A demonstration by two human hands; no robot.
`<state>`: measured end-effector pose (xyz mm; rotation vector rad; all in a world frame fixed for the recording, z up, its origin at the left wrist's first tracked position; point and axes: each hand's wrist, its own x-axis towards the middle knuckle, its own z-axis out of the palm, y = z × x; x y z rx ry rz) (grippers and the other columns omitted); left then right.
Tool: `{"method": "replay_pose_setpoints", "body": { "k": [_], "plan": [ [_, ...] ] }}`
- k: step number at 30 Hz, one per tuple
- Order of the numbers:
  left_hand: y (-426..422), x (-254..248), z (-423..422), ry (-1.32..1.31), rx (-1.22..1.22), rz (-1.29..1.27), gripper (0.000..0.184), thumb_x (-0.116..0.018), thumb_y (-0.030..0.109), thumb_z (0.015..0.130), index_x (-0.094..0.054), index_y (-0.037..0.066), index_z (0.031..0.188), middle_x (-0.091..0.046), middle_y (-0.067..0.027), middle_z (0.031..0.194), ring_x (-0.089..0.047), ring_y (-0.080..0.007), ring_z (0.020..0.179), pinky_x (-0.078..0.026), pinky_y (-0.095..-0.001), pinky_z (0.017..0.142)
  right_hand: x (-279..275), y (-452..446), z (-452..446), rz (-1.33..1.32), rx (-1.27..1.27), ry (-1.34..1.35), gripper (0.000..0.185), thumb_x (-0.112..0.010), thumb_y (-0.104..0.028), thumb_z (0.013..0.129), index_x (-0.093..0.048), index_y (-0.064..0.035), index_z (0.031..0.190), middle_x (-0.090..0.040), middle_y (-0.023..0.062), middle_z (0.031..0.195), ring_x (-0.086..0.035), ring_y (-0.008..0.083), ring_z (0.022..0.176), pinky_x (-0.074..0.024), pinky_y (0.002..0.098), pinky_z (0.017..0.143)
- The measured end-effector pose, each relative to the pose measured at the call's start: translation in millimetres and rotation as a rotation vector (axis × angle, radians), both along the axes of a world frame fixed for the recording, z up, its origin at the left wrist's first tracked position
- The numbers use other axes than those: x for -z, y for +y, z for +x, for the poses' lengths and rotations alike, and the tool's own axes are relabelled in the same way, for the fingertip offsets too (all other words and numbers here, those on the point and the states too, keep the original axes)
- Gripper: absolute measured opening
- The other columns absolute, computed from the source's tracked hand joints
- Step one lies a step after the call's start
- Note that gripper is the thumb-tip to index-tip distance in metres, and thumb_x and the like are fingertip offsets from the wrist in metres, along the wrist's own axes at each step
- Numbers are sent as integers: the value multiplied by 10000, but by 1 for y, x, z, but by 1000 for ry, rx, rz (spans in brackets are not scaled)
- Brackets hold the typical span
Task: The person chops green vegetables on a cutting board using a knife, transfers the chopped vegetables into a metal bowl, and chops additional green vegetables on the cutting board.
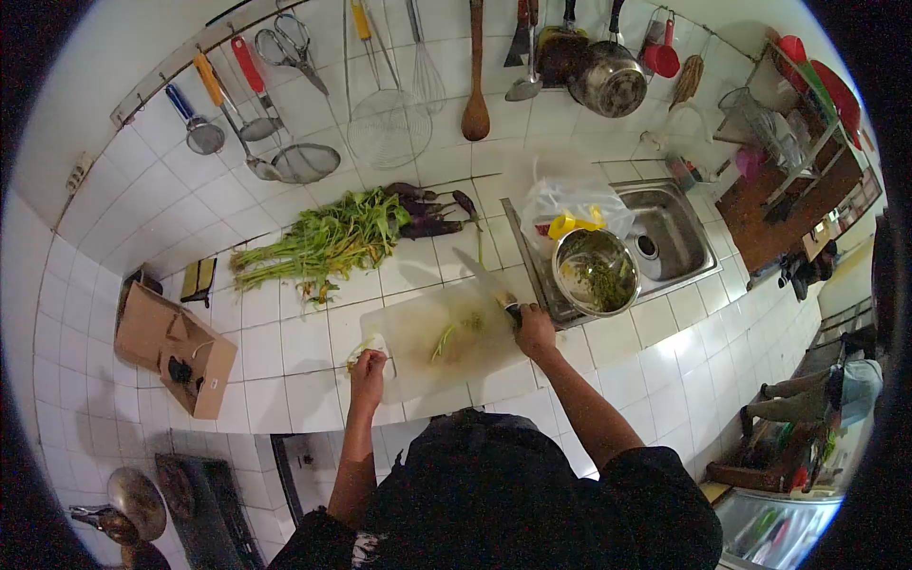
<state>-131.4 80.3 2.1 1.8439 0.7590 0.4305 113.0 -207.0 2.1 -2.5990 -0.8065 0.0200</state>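
My right hand grips a kitchen knife by its dark handle, the blade slanting up and left over the far edge of the board. At the left edge of the translucent cutting board, my left hand is closed, fingers together. Beside its fingertips lie pale green scraps; whether the fingers hold any is hidden. A short green vegetable piece rests on the board among small bits. To the right, a metal pot contains chopped greens.
Leafy greens and purple eggplants lie along the back wall. A clear plastic bag sits by the steel sink. An open cardboard box stands at the left. Strainers and a wooden spoon hang above.
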Motion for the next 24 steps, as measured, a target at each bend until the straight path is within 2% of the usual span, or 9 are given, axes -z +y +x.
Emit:
{"method": "replay_pose_setpoints", "body": {
  "k": [3,6,9,14,17,19,21,22,24],
  "plan": [
    [-8,-33,-4,73,5,71,204,-581,227,920,-605,25,940,-623,-79,818,-554,-150,764,-452,-303,719,-12,-4,-2,-22,128,160,359,-701,-198,768,-524,-11,1018,-591,210,1027,-575,406,982,-501,487,832],
    [3,-26,-11,100,-31,58,214,-577,230,929,-608,19,955,-635,-84,819,-569,-154,754,-460,-303,709,-22,-11,-6,-1,106,196,399,-718,-211,757,-520,3,1030,-571,236,1064,-576,431,991,-478,506,847],
    [8,-28,-17,95,-70,28,233,-574,246,938,-609,17,960,-634,-83,808,-572,-147,737,-463,-294,694,-19,-16,-5,-30,91,218,402,-721,-209,744,-524,-7,1030,-601,253,1002,-603,432,933,-493,520,802],
    [12,-38,-22,116,-94,-3,248,-576,268,933,-598,21,940,-605,-56,769,-538,-130,725,-448,-290,678,-34,-21,-11,2,94,140,322,-676,-134,712,-551,-37,993,-646,240,831,-631,435,812,-515,506,743],
    [14,-38,-24,100,-116,-5,224,-585,239,937,-612,17,954,-624,-47,771,-549,-119,716,-450,-281,657,-54,-10,-13,11,97,230,341,-688,-152,703,-558,-46,1000,-657,224,853,-638,420,823,-514,499,741],
    [12,-44,-28,139,-118,-11,220,-588,232,931,-612,14,955,-631,-59,786,-562,-129,732,-457,-285,679,-67,7,-24,53,89,208,373,-712,-159,699,-563,-51,1024,-673,180,846,-656,383,806,-523,472,726],
    [15,-33,-33,90,-149,-57,210,-593,217,925,-608,10,955,-633,-66,797,-567,-135,743,-461,-287,697,-84,32,-40,361,7,298,401,-736,-161,704,-565,-42,1046,-682,145,845,-669,341,785,-530,434,708],
    [17,-33,-35,88,-156,-57,208,-592,214,925,-607,9,953,-633,-66,799,-567,-136,746,-461,-288,702,-84,48,-48,458,56,405,390,-757,-157,706,-571,-32,1025,-683,127,838,-675,301,771,-529,403,698],
    [20,-32,-38,85,-160,-55,206,-591,212,926,-605,7,951,-632,-66,800,-566,-138,749,-462,-289,708,-76,82,-61,553,84,418,324,-765,-142,718,-553,-30,936,-671,123,803,-665,257,698,-524,385,630]
  ]
}}
